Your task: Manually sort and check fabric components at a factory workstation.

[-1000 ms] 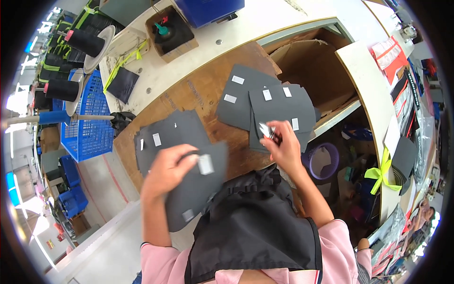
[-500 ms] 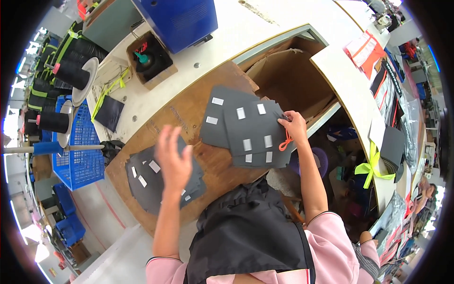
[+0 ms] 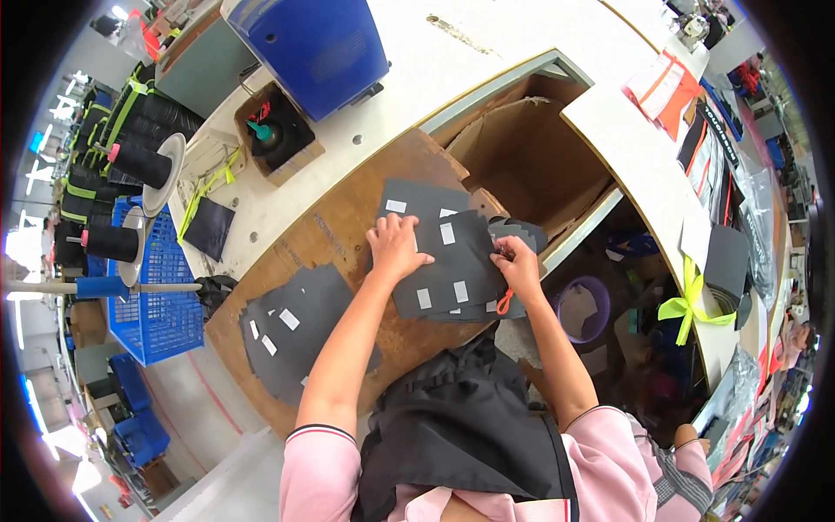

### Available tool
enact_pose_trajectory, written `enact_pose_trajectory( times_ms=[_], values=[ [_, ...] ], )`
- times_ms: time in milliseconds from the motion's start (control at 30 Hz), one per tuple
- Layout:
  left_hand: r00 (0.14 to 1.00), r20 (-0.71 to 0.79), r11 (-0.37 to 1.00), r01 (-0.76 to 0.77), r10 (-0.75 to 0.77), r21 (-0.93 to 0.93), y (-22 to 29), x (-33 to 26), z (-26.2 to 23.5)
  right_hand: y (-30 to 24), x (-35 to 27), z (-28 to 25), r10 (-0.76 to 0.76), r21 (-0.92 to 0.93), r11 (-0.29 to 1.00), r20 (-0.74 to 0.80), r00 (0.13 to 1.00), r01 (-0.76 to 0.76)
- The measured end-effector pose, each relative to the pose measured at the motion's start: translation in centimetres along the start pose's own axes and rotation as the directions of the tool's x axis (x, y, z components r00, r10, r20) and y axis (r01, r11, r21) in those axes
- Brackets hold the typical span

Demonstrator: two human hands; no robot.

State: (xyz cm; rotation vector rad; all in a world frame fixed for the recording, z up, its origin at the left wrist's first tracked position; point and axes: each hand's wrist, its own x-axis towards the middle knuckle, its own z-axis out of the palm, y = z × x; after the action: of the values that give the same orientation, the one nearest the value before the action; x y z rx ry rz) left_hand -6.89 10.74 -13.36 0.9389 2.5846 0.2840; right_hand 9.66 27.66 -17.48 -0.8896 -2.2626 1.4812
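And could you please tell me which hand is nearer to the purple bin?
The right: the right hand is to the upper left of the purple bin; the left hand is farther left, over the dark grey pieces.

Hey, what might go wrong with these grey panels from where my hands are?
The dark grey panels lie unevenly under your left hand, so the top one might slip. The orange loop below your right hand is close to their edges and could snag. The pile sits near the open cardboard box, so a pushed panel could perhaps drop in.
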Motion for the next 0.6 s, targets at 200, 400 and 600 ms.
enact_pose_trajectory(
  times_ms=[200, 400, 600],
  values=[
    [1.000, 0.023, 0.989, 0.021, -0.018, -0.147, -2.5, -1.9, -0.3, -1.0, -2.0, -0.4, 0.109, 0.103, 0.988, 0.100, 0.989, -0.119],
    [0.939, 0.336, 0.415, 0.277, 0.074, -0.867, -5.8, -5.2, -2.3, -1.1, -4.4, -0.9, 0.136, 0.134, 0.983, -0.066, 0.989, -0.127],
    [0.904, 0.425, 0.099, 0.419, 0.045, -0.903, -2.6, -9.3, -5.7, -13.0, -6.8, 0.9, -0.345, 0.057, 0.938, 0.047, 0.938, 0.342]
  ],
)
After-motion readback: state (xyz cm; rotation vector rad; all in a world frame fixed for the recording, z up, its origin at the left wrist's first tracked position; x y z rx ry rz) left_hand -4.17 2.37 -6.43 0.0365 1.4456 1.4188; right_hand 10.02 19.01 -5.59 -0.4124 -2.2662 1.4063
